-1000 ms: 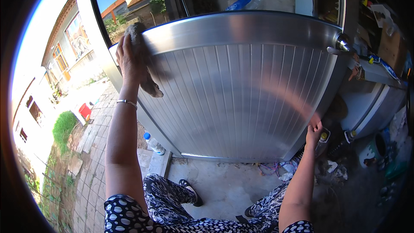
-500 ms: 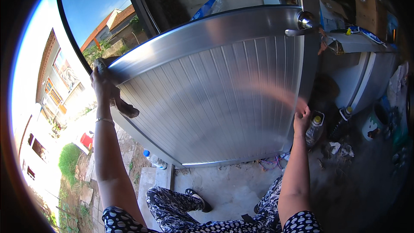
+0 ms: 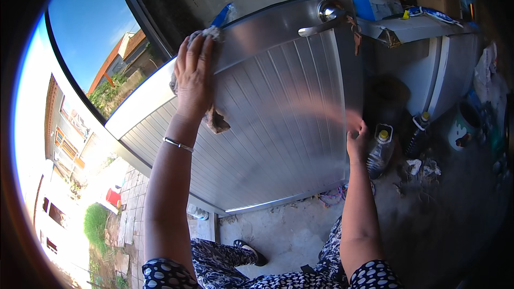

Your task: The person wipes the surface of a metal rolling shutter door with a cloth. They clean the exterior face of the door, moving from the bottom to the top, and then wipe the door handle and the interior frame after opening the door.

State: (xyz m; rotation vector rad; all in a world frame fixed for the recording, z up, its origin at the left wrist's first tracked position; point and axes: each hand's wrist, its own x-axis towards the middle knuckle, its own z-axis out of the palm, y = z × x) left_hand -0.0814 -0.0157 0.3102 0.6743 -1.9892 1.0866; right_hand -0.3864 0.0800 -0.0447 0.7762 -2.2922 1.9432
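Note:
A silvery metal door (image 3: 267, 128) with a ribbed lower panel stands in front of me. My left hand (image 3: 194, 80) lies over a grey-brown cloth (image 3: 217, 121), pressing it against the smooth band above the ribs. The cloth bunches out past the fingertips and hangs below the palm. At the door's right edge, my right hand (image 3: 357, 138) is closed around the edge, partly hidden by it. The lever handle (image 3: 316, 29) sits upper right of my left hand, on the same band, with a brown thing (image 3: 356, 37) dangling beside it.
Plastic bottles with yellow caps (image 3: 380, 152) stand on the floor right of the door, near a stained bucket (image 3: 465, 126). Boxes lie on a white cabinet (image 3: 409, 27) behind. A clear bottle (image 3: 197, 212) is by the door's lower left corner. Bright paving (image 3: 131, 208) lies outside at left.
My left hand has slid the cloth rightward along the band, from the door's left edge toward the handle. The right hand keeps its hold on the door edge; the view has shifted slightly.

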